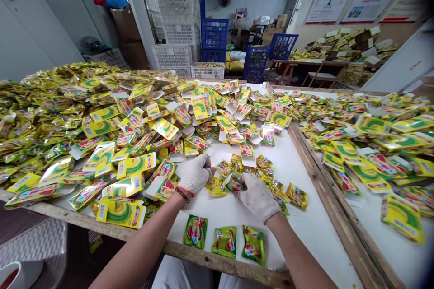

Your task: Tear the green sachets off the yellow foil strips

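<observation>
My left hand (195, 175), in a white knit glove with bare fingertips, is closed beside a yellow candy packet (218, 186). Whatever it may hold is hidden. My right hand (258, 196), gloved alike, has thumb and fingers on a green-and-red candy packet (233, 184). Several loose yellow packets (267, 171) lie around and beyond it on the white tabletop (305, 235). Close to the front edge, three green packets lie in a row: a left one (195, 231), a middle one (225, 241) and a right one (253, 244).
Small yellow cartons (130, 167) are heaped left and ahead, with a large packet pile (30, 113) behind. A wooden divider (325, 189) separates more cartons (402, 216) on the right. A cup (20, 275) stands at lower left. White crates (176, 13) rise behind the table.
</observation>
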A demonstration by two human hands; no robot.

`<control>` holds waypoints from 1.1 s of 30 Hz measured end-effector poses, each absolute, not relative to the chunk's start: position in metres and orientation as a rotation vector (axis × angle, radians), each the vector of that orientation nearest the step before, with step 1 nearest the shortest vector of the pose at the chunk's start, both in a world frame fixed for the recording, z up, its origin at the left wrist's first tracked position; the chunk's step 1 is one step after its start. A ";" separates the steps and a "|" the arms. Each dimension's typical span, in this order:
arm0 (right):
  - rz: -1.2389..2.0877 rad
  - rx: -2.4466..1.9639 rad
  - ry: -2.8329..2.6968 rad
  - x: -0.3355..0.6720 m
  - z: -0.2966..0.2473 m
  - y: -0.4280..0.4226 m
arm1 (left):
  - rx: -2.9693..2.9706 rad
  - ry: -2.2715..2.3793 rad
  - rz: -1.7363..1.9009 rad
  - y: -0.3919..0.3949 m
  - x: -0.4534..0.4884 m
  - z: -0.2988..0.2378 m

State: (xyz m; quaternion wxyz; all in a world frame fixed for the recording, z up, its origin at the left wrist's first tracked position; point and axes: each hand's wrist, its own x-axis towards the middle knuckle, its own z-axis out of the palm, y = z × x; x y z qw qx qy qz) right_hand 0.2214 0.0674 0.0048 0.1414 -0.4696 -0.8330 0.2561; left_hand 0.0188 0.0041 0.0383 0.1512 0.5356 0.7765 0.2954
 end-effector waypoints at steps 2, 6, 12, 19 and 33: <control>0.928 -1.292 -2.268 0.224 0.009 0.068 | 1.315 2.022 1.088 0.003 0.026 0.033; 0.990 -1.244 -2.115 0.223 0.018 0.068 | 1.197 1.856 1.214 0.003 0.036 0.024; 0.616 -1.353 -2.383 0.203 0.007 0.060 | 1.493 1.951 1.211 0.004 0.033 0.018; 0.924 -1.325 -2.101 0.215 0.004 0.069 | 1.391 1.738 1.141 0.002 0.028 0.013; 1.542 -1.027 -1.740 0.203 0.016 0.054 | 0.898 1.395 1.542 -0.002 0.054 0.040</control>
